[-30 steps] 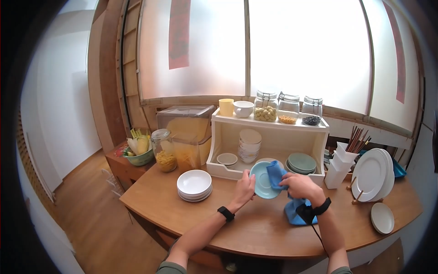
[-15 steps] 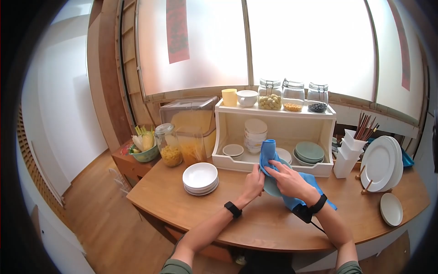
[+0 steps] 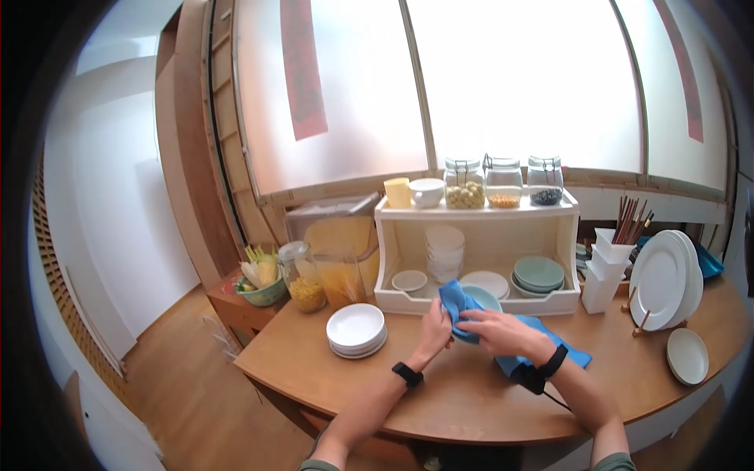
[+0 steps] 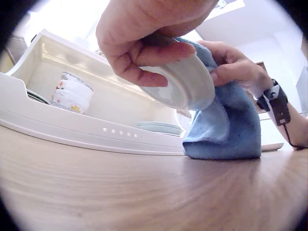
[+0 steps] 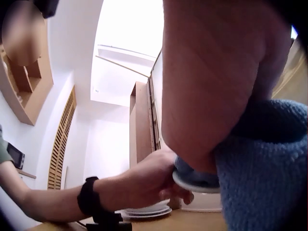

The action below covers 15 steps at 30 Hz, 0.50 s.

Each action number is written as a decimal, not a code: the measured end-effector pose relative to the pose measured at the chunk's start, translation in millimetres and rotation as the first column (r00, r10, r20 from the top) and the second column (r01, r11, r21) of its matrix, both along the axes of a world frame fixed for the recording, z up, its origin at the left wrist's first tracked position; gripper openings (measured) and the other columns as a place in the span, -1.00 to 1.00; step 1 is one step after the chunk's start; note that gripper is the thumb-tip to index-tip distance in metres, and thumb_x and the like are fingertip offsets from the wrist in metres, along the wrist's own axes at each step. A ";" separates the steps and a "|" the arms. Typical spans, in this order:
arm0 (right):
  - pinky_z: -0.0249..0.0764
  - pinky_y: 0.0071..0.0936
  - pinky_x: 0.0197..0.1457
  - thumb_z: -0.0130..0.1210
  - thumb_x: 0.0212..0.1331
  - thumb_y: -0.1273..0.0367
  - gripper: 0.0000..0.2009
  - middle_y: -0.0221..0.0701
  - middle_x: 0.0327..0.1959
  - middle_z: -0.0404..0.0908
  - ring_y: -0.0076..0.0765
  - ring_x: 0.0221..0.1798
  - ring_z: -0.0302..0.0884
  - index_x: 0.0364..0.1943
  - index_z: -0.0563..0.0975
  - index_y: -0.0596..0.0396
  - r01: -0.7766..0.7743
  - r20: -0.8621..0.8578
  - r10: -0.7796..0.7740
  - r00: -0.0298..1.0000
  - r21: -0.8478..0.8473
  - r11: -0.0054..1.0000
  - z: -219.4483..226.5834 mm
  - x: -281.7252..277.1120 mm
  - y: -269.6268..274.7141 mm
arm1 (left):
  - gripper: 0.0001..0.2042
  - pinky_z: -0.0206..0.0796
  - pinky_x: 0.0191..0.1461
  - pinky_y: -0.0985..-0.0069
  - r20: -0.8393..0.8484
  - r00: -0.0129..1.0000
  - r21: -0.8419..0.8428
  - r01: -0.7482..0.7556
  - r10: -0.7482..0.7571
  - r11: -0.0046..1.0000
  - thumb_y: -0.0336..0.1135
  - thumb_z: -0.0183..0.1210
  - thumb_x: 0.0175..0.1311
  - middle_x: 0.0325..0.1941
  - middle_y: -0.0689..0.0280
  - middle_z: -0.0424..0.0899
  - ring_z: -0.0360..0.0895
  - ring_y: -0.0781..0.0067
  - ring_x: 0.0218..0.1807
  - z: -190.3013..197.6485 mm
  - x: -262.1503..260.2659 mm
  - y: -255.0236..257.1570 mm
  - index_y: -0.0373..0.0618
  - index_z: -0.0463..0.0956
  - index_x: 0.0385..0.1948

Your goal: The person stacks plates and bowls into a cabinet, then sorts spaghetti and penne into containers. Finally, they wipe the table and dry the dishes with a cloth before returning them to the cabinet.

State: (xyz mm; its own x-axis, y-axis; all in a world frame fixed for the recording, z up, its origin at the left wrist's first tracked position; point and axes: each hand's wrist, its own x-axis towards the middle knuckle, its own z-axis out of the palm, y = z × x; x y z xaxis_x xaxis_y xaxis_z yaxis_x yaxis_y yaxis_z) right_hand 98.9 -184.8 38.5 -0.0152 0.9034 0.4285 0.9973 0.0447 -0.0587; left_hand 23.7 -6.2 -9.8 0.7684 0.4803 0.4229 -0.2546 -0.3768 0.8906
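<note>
My left hand [image 3: 434, 331] grips the left edge of a light blue plate [image 3: 481, 298], which is tilted above the table. In the left wrist view its fingers curl round the rim of the plate [image 4: 185, 84]. My right hand [image 3: 503, 333] pinches a blue cloth [image 3: 453, 302] against the plate's face. The rest of the cloth [image 4: 226, 130] hangs down to the tabletop in the left wrist view. In the right wrist view the cloth [image 5: 264, 168] hides much of the right fingers, and the left hand [image 5: 149, 180] shows beyond.
White bowls [image 3: 356, 327] are stacked on the table at left. Behind the hands stands a white shelf [image 3: 393, 228] with bowls, plates and jars. Standing plates [image 3: 658, 279], a small dish [image 3: 687, 356] and a chopstick holder [image 3: 603, 275] are at right. Pasta jars [image 3: 302, 282] stand at back left.
The cloth first lay at the plate's upper right, then stood up over it; now it is folded over the plate's left side, leaving the upper right bare. Both hands keep their hold.
</note>
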 end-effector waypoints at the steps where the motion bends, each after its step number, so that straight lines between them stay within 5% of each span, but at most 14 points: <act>1: 0.50 -0.16 0.06 0.06 -0.03 0.55 -0.51 -0.33 0.20 0.43 0.03 0.03 0.50 0.10 0.51 -0.10 0.046 0.005 -0.046 0.999 0.019 0.999 -0.2 -4.4 1.2 | -0.82 0.28 -0.82 0.46 -0.034 0.999 0.051 -0.019 0.021 0.999 -0.32 -0.15 0.44 -0.67 0.15 0.53 0.49 0.38 -0.78 0.4 -0.9 -0.3 -0.22 0.28 -0.08; 9: 0.54 -0.17 -0.09 0.07 -0.09 0.56 -0.55 -0.37 0.08 0.49 -0.04 -0.06 0.53 0.00 0.54 -0.06 0.288 0.037 -0.300 0.953 0.187 0.939 -0.2 10.0 -0.6 | -0.79 0.25 -0.82 0.47 -0.085 0.995 0.126 0.069 -0.059 0.990 -0.26 -0.14 0.46 -0.70 0.19 0.52 0.48 0.41 -0.79 5.5 -7.4 -9.4 -0.23 0.30 -0.11; 15: 0.50 -0.14 0.04 0.04 -0.07 0.57 -0.51 -0.22 0.17 0.41 0.05 0.04 0.48 0.07 0.49 0.01 0.471 -0.026 -0.471 0.882 0.068 0.879 -4.8 16.0 -2.1 | -0.80 0.25 -0.80 0.50 -0.055 0.998 0.127 0.040 -0.033 0.991 -0.26 -0.14 0.47 -0.71 0.21 0.51 0.46 0.44 -0.79 4.4 -5.8 -6.1 -0.22 0.29 -0.14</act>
State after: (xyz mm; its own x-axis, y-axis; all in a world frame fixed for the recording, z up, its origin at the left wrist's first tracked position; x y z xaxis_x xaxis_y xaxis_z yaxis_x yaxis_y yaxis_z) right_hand 114.9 -186.9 33.7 0.4084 0.7706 0.4893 0.9011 -0.4258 -0.0817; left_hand 17.9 -12.3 -5.5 0.8072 0.3962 0.4376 -0.2241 -0.4802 0.8481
